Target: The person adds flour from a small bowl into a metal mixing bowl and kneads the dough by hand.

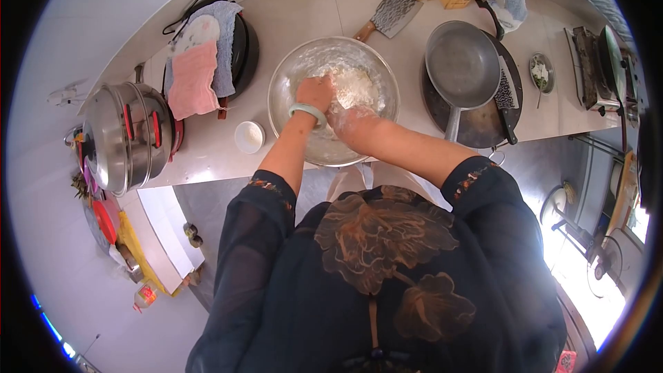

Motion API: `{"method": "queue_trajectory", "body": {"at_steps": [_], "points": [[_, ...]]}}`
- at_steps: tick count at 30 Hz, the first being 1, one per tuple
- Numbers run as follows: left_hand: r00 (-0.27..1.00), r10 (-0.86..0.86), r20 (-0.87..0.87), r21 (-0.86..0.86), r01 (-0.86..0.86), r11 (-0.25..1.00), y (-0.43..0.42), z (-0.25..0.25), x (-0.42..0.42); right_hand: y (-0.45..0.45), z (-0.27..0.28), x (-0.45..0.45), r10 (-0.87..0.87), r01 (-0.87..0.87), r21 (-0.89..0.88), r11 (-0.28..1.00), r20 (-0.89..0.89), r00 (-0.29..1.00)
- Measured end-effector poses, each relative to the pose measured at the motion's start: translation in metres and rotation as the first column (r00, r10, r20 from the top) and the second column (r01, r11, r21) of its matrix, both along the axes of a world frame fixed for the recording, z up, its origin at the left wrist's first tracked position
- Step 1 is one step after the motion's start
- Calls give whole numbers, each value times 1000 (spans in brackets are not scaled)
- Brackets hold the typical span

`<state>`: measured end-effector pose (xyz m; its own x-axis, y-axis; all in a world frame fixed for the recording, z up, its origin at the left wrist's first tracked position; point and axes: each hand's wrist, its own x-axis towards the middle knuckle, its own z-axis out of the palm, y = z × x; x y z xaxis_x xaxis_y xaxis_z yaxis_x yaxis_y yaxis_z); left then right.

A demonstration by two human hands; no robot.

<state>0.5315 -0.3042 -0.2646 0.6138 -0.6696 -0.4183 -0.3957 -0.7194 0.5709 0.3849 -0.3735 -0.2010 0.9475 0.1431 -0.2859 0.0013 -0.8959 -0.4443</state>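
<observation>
- Steamer pot, left of frame: lidded metal, red handles toward me.
- Pink cloth, upper left: laid over a blue-grey towel, on a black round vessel.
- Cleaver, upper centre: flat, wooden handle.
- Grey frying pan, upper right: resting on a dark round base.
- Knife, same base: black handle, beside the pan.
- Small metal bowl, right: white and green contents visible.
- Stove, far right: on the counter.

text/numbers/signs: none legible | bottle label: too small to read
</observation>
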Motion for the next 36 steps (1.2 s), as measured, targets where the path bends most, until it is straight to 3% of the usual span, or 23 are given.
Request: {"method": "queue_trajectory", "body": {"at_steps": [3, 6, 9, 12, 15, 18, 21, 24, 27, 30, 33, 36], "points": [[997, -73, 9, 53, 72, 996, -1, 11, -15, 1, -9, 0, 19, -19, 16, 1000, 1, 1000], [995, -22, 97, 97, 12, 995, 5, 10, -31, 5, -13, 1, 172, -183, -117, 976, -96, 980], [976, -210, 54, 206, 195, 959, 6, 11, -29, 3, -11, 8, 272, -293, -95, 951, -191, 943], [885, -464, 40, 239, 443, 864, 16, -12, -21, 2, -17, 9, 173, -188, -67, 980, -185, 967], [934, -317, -168, 206, 347, 915, 4, 63, -34, 3, -33, 7, 160, -172, -71, 982, -148, 976], [961, -88, -261, 7, 93, 996, 16, 25, -32, 4, -35, 0, 139, -143, -98, 985, -40, 989], [963, -16, -268, -80, -5, 997, 23, 19, -36, 11, -21, 0, 154, -159, -34, 987, -116, 981], [921, 91, -378, 93, -60, 994, 14, 44, -28, 10, 6, -1, 138, -141, -15, 990, -132, 982], [910, 154, -386, 151, -102, 983, 12, 27, -15, 10, 4, -4, 168, -171, -66, 983, -52, 984], [993, -110, 52, 126, 103, 987, 14, -7, -3, 8, 9, -6, 115, -117, -67, 991, -38, 993], [960, -185, 211, -36, 196, 980, 35, -59, 15, 6, 21, -14, 109, -107, -104, 989, 10, 994], [991, 122, -52, 100, -117, 988, 12, 25, -14, 8, 9, -8, 66, -68, -122, 990, -22, 998]]}}
